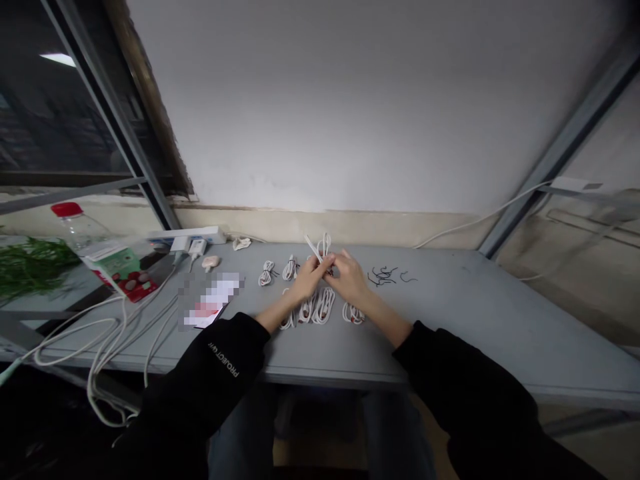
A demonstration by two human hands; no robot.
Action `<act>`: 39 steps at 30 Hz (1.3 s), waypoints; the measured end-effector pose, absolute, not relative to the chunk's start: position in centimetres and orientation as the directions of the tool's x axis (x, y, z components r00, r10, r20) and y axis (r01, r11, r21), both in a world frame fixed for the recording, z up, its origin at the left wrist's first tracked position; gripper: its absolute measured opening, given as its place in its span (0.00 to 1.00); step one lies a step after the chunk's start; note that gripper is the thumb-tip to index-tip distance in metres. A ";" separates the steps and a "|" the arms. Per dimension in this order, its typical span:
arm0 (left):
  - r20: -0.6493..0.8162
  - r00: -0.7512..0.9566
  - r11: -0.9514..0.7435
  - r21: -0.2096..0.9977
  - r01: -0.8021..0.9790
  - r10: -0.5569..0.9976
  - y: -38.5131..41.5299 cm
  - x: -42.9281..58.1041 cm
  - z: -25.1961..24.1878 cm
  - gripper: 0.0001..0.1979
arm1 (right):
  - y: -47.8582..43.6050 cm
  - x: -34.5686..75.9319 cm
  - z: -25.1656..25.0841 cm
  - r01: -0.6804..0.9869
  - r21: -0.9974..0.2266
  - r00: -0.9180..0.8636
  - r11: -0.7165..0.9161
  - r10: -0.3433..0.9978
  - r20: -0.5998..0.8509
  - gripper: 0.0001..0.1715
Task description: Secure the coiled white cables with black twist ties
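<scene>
Both forearms reach forward from black sleeves onto a grey surface (450, 300), and the hands meet just above its middle. Left hand (306, 279): fingers curled and pinched closed on a white cable (314, 248), whose straight, stiff end sticks up and away toward the wall, tilted to the picture's left, with a loop standing just behind the hands. Right hand (349, 278): half closed and angled inward, its fingers (336, 265) pressed against the left hand's; whether it has hold of the cable is hidden. The left hand is nearer that stiff end, directly under it; the right lies beside it on the far side. Wrists are bent inward, elbows out, both hands raised a little off the surface. Coiled white cables (324, 305) lie in a loose row just below the hands, and more of them (267, 273) sit to the left, near the wall side. Short black wire ties (383, 275) are scattered to the right of the right hand, well within its reach. Farther left: a power strip (187, 235) with adapters plugged in, a pixelated flat item (210, 300), a tangle of white leads (100, 347) spilling over the edge, and, beyond, a red-capped plastic bottle (80, 227) beside a printed carton (117, 270).
</scene>
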State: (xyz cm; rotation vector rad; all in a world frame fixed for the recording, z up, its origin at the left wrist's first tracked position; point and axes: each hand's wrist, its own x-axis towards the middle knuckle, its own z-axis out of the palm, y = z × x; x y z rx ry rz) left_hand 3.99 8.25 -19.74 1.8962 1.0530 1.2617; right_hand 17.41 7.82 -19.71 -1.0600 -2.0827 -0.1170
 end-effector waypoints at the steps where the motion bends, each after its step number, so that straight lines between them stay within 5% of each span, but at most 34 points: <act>1: 0.431 0.196 -0.465 0.866 0.185 0.881 8.1 4.3 -19.7 0.20 | 7.8 17.3 -19.8 0.716 -0.242 -0.355 0.655 0.640 0.682 0.03; 10: 0.477 0.033 -0.478 0.878 0.035 0.878 7.0 5.6 -19.9 0.16 | 7.2 17.4 -19.9 0.692 -0.138 -0.391 0.708 0.528 0.754 0.08; 17: 0.525 -0.006 -0.514 0.835 0.196 0.851 6.5 5.0 -19.9 0.16 | 6.3 17.9 -19.7 0.561 -0.295 -0.291 0.773 0.518 0.805 0.22; 21: 0.508 0.246 -0.536 0.570 0.623 0.826 6.0 4.2 -19.7 0.10 | 6.3 17.9 -19.9 0.639 -0.297 -0.221 0.709 0.540 0.812 0.32; 27: 0.420 0.437 -0.530 0.132 0.838 0.795 6.2 3.7 -18.8 0.12 | 6.6 17.9 -19.6 0.728 -0.231 -0.231 0.646 0.548 0.804 0.20; 32: 0.407 0.453 -0.497 0.001 0.868 0.793 6.8 3.4 -18.1 0.13 | 6.8 18.1 -18.6 0.790 -0.126 -0.339 0.600 0.599 0.726 0.23; 39: 0.441 0.436 -0.475 -0.024 0.880 0.785 6.0 3.9 -16.6 0.14 | 6.3 18.3 -17.1 0.835 0.008 -0.363 0.550 0.539 0.760 0.26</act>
